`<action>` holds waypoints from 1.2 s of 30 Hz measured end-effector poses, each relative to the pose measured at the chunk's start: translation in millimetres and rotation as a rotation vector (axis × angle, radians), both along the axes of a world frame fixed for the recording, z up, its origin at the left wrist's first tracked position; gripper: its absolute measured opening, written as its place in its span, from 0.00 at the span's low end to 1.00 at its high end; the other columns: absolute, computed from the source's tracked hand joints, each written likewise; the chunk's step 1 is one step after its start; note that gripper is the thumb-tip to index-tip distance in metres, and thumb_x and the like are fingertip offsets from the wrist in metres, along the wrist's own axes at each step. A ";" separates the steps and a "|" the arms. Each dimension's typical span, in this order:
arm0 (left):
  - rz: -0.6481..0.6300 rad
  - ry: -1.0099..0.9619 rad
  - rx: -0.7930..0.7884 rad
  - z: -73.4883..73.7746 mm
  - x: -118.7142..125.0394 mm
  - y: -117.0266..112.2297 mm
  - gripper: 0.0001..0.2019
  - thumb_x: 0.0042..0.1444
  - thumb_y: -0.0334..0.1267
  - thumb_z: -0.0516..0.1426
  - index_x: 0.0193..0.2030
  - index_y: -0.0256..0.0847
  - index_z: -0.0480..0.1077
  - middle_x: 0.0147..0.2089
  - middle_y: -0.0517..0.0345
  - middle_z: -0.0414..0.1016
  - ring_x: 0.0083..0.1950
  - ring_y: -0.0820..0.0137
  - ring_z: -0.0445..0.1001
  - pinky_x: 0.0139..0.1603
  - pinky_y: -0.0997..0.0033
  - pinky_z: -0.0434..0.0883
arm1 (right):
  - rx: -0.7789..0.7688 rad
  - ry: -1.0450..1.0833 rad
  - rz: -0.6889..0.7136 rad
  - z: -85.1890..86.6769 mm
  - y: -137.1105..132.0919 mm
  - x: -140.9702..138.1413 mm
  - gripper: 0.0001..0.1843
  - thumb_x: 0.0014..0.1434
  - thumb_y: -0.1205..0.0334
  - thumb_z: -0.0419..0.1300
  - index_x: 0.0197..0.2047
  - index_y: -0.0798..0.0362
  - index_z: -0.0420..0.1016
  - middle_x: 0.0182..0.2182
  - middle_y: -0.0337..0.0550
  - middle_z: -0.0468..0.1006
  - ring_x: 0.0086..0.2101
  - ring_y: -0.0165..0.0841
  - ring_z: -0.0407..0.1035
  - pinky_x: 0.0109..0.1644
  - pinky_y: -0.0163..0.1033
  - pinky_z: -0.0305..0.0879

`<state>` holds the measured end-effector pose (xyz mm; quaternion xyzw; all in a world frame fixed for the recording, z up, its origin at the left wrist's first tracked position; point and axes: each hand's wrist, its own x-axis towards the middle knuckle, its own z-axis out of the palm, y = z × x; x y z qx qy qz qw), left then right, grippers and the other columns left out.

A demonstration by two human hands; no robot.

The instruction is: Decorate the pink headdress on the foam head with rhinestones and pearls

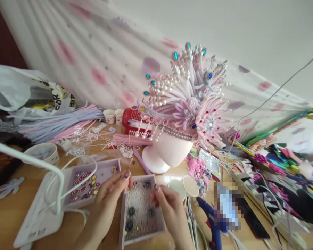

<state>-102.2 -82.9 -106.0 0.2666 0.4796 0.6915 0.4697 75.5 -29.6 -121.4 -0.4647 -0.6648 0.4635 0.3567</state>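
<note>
My left hand (112, 192) is closed in a pinch between two trays. A thin, pale strand seems to rise from its fingertips, too fine to name. My right hand (170, 205) pinches at the right edge of the bead tray (159, 222), and what its fingers hold is too small to make out. In that tray lie many small pearly beads (142, 203) and several dark round spools. The other tray (104, 166) holds pink and yellow gems (84, 184). Behind my hands, a pink and white beaded headdress (190, 100) sits on a white mannequin head (173, 149).
A blue glue gun (212, 222), scissors (195, 225) and paper cups (190, 185) are right of my right hand. A white lamp arm (58, 184) crosses at left. Pipe cleaners (59, 121) and a red basket (127, 121) stand behind. Clutter (289, 184) covers the right side.
</note>
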 end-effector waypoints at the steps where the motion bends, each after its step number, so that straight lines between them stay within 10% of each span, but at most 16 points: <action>1: -0.020 0.055 0.015 -0.2 0.6 -1.5 0.27 0.55 0.64 0.65 0.21 0.43 0.73 0.23 0.60 0.64 0.30 0.68 0.61 0.34 0.70 0.62 | -0.082 0.091 -0.030 2.7 -0.8 -3.0 0.37 0.59 0.26 0.60 0.22 0.52 0.79 0.20 0.45 0.75 0.23 0.33 0.66 0.27 0.37 0.60; 6: -0.075 0.303 0.104 -1.1 6.4 -5.7 0.10 0.54 0.49 0.69 0.30 0.47 0.83 0.33 0.54 0.79 0.36 0.63 0.75 0.38 0.70 0.70 | -0.269 0.365 -0.099 7.3 -4.4 -9.2 0.32 0.49 0.27 0.71 0.25 0.51 0.85 0.22 0.45 0.79 0.23 0.31 0.68 0.28 0.36 0.64; 12: -0.061 0.438 0.151 3.5 26.6 -3.8 0.06 0.57 0.41 0.66 0.37 0.48 0.87 0.36 0.52 0.82 0.39 0.64 0.79 0.41 0.72 0.72 | -0.128 0.306 -0.045 9.4 -13.5 -10.2 0.29 0.58 0.33 0.69 0.23 0.51 0.83 0.17 0.41 0.75 0.21 0.30 0.66 0.27 0.35 0.62; 21: 0.098 0.127 0.121 -3.6 14.2 -5.5 0.11 0.52 0.46 0.72 0.26 0.43 0.81 0.30 0.58 0.73 0.34 0.69 0.70 0.36 0.72 0.67 | -0.180 0.358 -0.110 3.5 -14.2 -9.7 0.30 0.58 0.30 0.66 0.28 0.51 0.85 0.24 0.46 0.81 0.22 0.32 0.69 0.25 0.36 0.65; 36: -0.032 0.327 0.049 -12.9 23.4 -14.0 0.08 0.56 0.44 0.67 0.30 0.44 0.80 0.28 0.55 0.80 0.31 0.66 0.76 0.34 0.72 0.69 | -0.082 0.357 -0.096 -12.0 -2.1 -17.7 0.39 0.57 0.25 0.62 0.15 0.47 0.55 0.12 0.29 0.52 0.16 0.24 0.44 0.21 0.38 0.39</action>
